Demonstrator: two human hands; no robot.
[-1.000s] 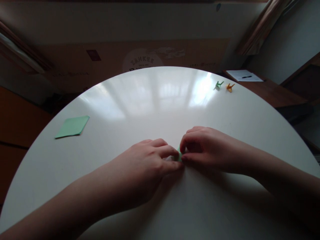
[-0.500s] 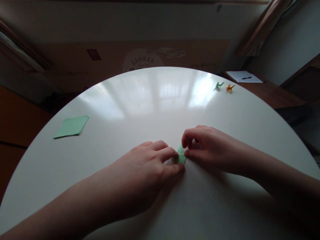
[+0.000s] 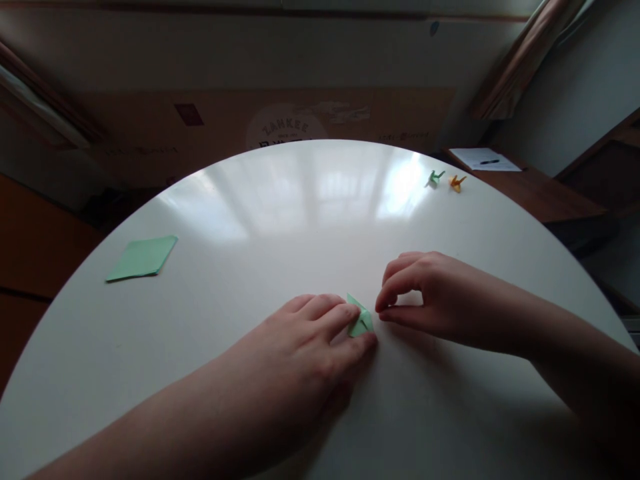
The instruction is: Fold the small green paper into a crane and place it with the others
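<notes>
A small folded piece of green paper (image 3: 362, 323) lies on the white table, one pointed corner sticking up past my fingers. My left hand (image 3: 313, 347) holds it, index fingertip pressing its upper side and thumb at its near edge; part of the paper is hidden under the fingers. Just to the right, my right hand (image 3: 423, 293) is closed in a pinch, thumb and index tips together. Those tips sit close beside the paper's right edge, with a small gap, and nothing shows between them.
A stack of green paper sheets (image 3: 143, 259) lies at the table's left. Near the far right edge stand a green origami crane (image 3: 435, 177) and an orange one (image 3: 456, 183). Beyond the round white table (image 3: 280, 247), a brown surface holds a white sheet (image 3: 475, 159) and a pen (image 3: 490, 162).
My right hand has drawn off the paper slightly to the right, its fingers pinching closer together. The green paper has shifted, showing more of its folded face. My left hand stays on it.
</notes>
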